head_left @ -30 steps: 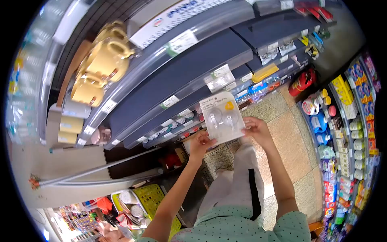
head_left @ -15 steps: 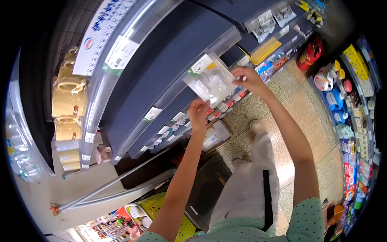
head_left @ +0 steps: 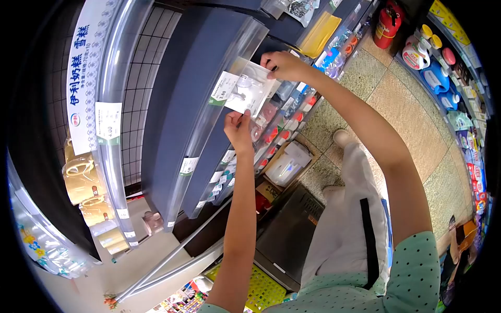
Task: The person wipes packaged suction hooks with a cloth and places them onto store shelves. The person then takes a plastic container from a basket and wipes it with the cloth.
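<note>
A clear plastic package with a white backing (head_left: 254,89) is held between my two hands at the shelf edge. My left hand (head_left: 239,130) pinches its lower edge between thumb and fingertips. At its upper right corner, my right hand (head_left: 284,66) grips with bent fingers. Right beside the package's left side is a price label (head_left: 224,88) reading 3.50 on the shelf's clear strip.
Dark shelves (head_left: 180,99) run along the left. A cardboard box (head_left: 288,163) stands on the floor below, near a green basket (head_left: 265,287). A red fire extinguisher (head_left: 387,25) is at the upper right, beside shelves of bottles (head_left: 436,78).
The view has shifted and turned. Both hands and the package now sit farther left and higher in the frame, with the package closer against the shelf strip. Both hands keep their hold.
</note>
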Action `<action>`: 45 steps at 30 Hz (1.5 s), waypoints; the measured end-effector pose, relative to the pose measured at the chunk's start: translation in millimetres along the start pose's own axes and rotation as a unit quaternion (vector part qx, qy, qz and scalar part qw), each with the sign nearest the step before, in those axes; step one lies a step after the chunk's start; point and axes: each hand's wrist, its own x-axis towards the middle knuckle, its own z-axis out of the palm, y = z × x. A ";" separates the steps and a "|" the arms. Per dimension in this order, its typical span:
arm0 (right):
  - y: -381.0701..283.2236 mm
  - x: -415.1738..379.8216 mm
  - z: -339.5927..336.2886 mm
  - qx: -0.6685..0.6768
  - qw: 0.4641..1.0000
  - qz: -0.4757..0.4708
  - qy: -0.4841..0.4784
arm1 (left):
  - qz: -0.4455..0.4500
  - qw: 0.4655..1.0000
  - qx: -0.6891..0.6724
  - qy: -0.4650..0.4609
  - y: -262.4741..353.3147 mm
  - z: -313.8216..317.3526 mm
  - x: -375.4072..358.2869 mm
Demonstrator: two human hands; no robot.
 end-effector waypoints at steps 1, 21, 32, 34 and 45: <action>0.5 -0.2 1.2 0.001 1.000 0.006 0.001 | 0.008 1.000 0.023 0.002 -3.0 -0.2 0.6; 1.6 0.0 8.6 0.026 0.999 0.033 0.034 | 0.021 0.996 0.026 0.084 -6.1 20.1 -5.6; 6.3 31.7 7.3 0.029 0.999 0.037 -0.026 | 0.034 0.993 0.014 0.115 2.1 26.5 3.8; 4.9 33.8 7.8 0.034 0.998 0.037 -0.025 | 0.029 0.992 0.004 0.119 5.7 27.8 5.4; -2.0 41.4 3.3 0.008 0.998 0.054 -0.026 | 0.033 0.990 -0.052 0.129 -3.4 26.8 25.0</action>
